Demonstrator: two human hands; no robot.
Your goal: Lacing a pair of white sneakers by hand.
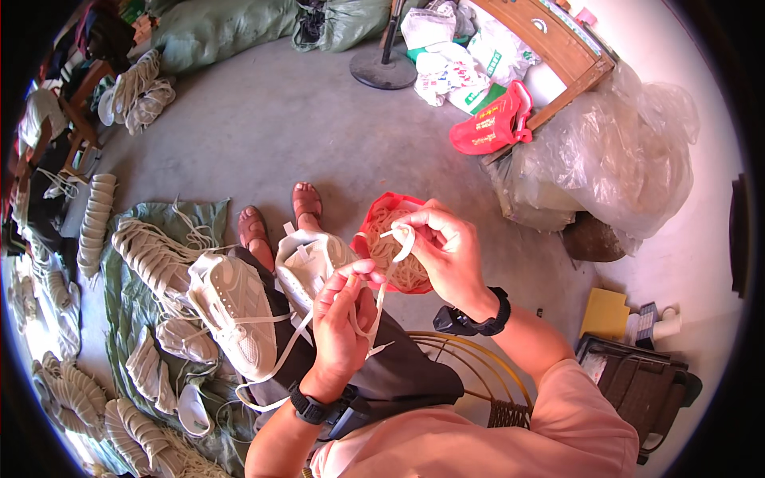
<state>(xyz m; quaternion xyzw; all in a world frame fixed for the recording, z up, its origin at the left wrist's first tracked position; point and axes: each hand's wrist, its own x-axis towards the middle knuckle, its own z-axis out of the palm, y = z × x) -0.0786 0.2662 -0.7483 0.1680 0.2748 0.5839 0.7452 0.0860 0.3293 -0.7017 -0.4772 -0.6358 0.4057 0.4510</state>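
My left hand (341, 323) is closed around a flat white shoelace (374, 307) above my lap. My right hand (448, 251) pinches the same lace's looped end (405, 243) just over a red bowl (374, 213) filled with cream laces. Two white shoe uppers lie on my dark-trousered thighs: a larger one (235, 307) to the left with laces trailing from it, and a second one (307, 263) next to the bowl. Both wrists wear black bands. My sandalled feet (279, 215) rest on the grey concrete floor.
Rows of white shoe uppers (151, 259) lie on a green cloth at left, more stacked further left. A red plastic bag (490, 123), white bags, clear plastic sacks (613, 159) and a wooden frame sit at upper right. A fan base (385, 68) stands ahead; a dark crate (637, 382) at right.
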